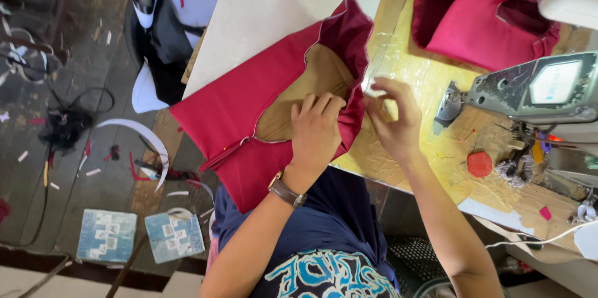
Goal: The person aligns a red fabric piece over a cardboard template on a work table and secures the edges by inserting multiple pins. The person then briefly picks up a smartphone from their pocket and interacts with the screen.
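While pressed under it, red fabric (249, 105) beneath flat left hand (316, 128), right hand (393, 117) pinching its edge.

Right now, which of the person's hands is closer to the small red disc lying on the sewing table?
The right hand is nearer: the red disc lies just beyond it toward the sewing machine. The left hand rests on the red fabric, farther away.

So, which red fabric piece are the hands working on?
The near one with tan lining, under both hands; the other red piles lie untouched behind the sewing machine.
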